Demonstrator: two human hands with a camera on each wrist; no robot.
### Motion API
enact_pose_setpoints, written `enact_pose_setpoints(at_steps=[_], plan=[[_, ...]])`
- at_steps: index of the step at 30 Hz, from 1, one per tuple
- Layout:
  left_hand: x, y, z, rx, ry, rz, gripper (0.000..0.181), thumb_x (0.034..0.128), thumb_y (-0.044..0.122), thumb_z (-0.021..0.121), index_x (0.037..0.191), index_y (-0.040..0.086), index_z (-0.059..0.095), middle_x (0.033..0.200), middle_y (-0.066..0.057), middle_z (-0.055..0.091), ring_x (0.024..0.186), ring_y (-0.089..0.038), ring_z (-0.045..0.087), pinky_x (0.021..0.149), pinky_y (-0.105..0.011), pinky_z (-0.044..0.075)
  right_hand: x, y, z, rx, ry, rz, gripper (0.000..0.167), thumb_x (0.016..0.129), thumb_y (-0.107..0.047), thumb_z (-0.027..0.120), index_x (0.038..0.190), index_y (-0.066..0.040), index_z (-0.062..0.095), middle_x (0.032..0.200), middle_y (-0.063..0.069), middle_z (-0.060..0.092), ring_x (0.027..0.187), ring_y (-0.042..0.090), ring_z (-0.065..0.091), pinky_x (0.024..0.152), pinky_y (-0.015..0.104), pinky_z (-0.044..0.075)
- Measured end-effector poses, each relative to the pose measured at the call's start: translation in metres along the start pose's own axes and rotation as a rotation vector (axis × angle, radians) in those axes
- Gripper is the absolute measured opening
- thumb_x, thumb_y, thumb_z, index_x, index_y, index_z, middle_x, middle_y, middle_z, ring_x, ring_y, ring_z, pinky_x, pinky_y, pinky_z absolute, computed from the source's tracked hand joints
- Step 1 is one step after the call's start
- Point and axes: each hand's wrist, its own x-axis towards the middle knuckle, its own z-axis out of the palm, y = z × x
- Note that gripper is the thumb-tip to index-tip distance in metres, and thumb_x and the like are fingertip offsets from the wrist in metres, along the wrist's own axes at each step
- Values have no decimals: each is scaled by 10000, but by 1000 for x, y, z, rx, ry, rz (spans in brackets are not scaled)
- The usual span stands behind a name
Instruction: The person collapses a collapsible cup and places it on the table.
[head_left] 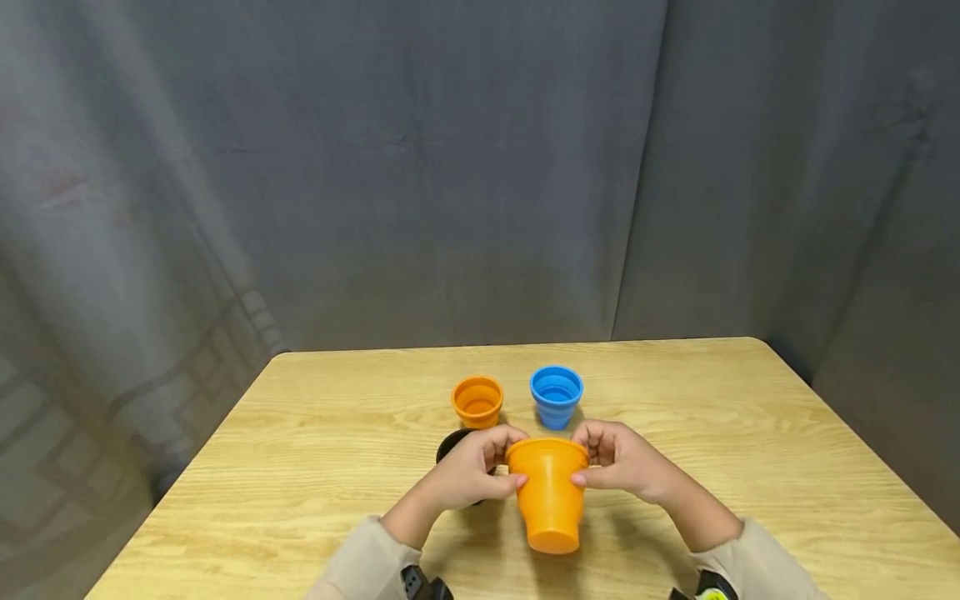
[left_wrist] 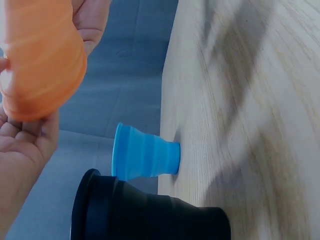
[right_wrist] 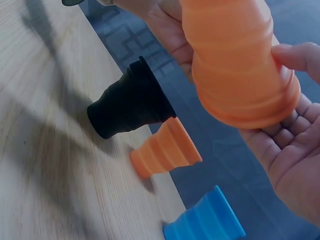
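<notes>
A large orange collapsible cup (head_left: 551,496) is held above the table, its base tilted toward me. My left hand (head_left: 483,462) grips its rim from the left, thumb on the near wall and fingers behind. On the opposite side my right hand (head_left: 626,462) pinches the rim the same way. The right wrist view shows the ridged wall of the orange cup (right_wrist: 235,65) between both hands. A black cup (right_wrist: 130,102) stands upright on the table, mostly hidden behind my left hand in the head view.
Beyond the hands, a smaller orange cup (head_left: 477,400) and a blue cup (head_left: 556,396) stand upright on the wooden table (head_left: 337,433). Grey curtains (head_left: 450,167) hang behind the table and along its sides.
</notes>
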Motion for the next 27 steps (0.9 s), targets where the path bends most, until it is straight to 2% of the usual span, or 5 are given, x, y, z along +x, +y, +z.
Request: enact_pose_setpoints(at_steps=[3,8,17,23,27], plan=[[2,-1,2,43,33,-23,280,767,-27,576,1030,-86,500,945,-161,555,807,-143,509,726,-252,445,1,-1,1,-36,26,23,180,774,22,589,825,120,446,752,-29,530,673,74,486,582,238,454],[5,-2,3,56,56,-63,285,758,-59,554,1037,-82,501,925,-130,557,775,-99,497,698,-219,441,2,-1,3,-55,56,51,200,767,23,595,797,117,421,722,-24,503,654,59,474,552,219,450],[4,5,3,13,103,-117,279,746,-117,525,1025,-102,513,865,-82,552,699,-78,489,623,-202,435,6,4,5,-13,72,41,196,766,38,565,783,127,392,712,-8,491,634,50,475,529,194,448],[6,-3,6,-18,141,-97,227,760,-108,489,987,-113,510,839,-74,545,663,-71,492,572,-169,433,7,7,7,-36,124,51,129,749,89,505,787,132,389,691,-15,462,615,43,460,507,186,431],[7,-3,7,-3,155,-70,210,810,-59,507,1014,-104,507,904,-127,549,718,-80,517,618,-219,471,5,6,4,13,110,29,96,821,46,493,859,106,429,750,3,501,666,62,490,557,199,454]])
